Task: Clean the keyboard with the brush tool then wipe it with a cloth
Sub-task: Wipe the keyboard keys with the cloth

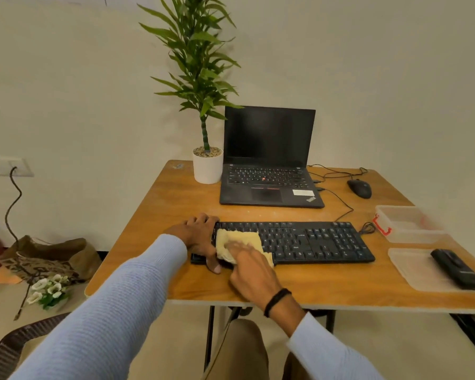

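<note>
- Pressing the yellow cloth (237, 238) onto the left keys of the keyboard (313, 242): right hand (251, 266), fingers flat, slightly blurred.
- Left hand (200, 237) grips the keyboard's left end, thumb on front edge.
- Keyboard sits near the table (176, 193) front edge.
- Brush tool (457, 268) lies on a clear lid (406, 261), front-right corner.

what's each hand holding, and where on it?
Left hand grips the keyboard by its left end; right hand presses on top of the cloth.

one keyboard (313, 242), one cloth (237, 236), two hands (200, 237) (254, 272)
</note>
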